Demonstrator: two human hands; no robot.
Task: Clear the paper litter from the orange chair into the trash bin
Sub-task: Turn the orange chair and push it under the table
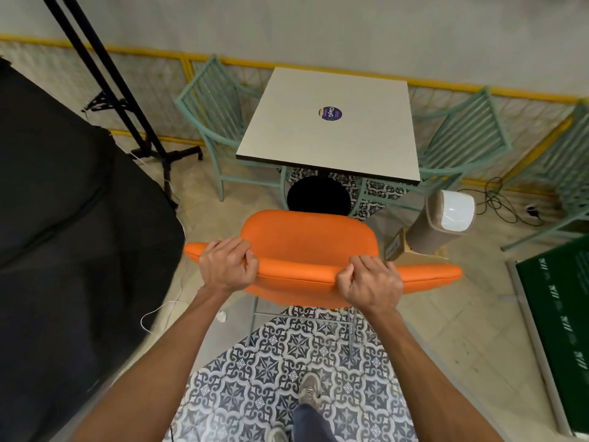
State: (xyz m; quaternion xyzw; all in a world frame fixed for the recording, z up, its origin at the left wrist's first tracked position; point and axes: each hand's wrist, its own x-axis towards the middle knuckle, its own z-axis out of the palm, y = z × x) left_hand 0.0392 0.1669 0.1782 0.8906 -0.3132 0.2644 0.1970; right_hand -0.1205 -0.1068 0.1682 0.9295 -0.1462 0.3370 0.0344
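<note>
The left hand (pixel 228 264) and right hand (pixel 371 282) each grip the top edge of the orange chair (pixel 306 240), whose visible seat shows no paper, so clearing looks finished; the trash bin (pixel 446 221) stands nearby on its right.

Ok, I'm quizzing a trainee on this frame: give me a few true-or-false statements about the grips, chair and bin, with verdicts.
The left grip and right grip both hold the back of the orange chair. True.
The trash bin stands left of the chair. False: it stands to its right, near the table.
Paper lies on the chair's seat. False: none shows on the visible seat.
A round purple sticker sits on the table. True.
</note>
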